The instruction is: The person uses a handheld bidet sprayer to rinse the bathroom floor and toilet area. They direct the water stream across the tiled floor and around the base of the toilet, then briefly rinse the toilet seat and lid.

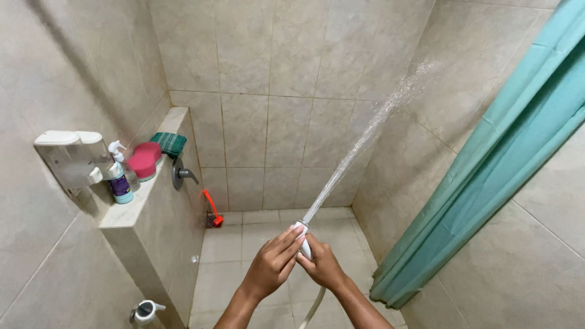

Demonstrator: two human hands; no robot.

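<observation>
Both my hands grip a white hand-held sprayer (303,239) at the bottom centre of the view. My left hand (273,263) wraps its fingers over the head from the left. My right hand (323,266) holds the handle from the right. A white hose (314,307) hangs down from it. A jet of water (364,137) shoots up and to the right, hitting the beige tiled wall (426,67) beside the teal shower curtain (487,164).
A tiled ledge (131,210) on the left carries a spray bottle (119,180), a pink scrubber (144,161) and a green cloth (169,144). A white dispenser (70,157) hangs on the left wall. A wall tap (181,173), an orange brush (213,210) and a low valve (145,311) are nearby.
</observation>
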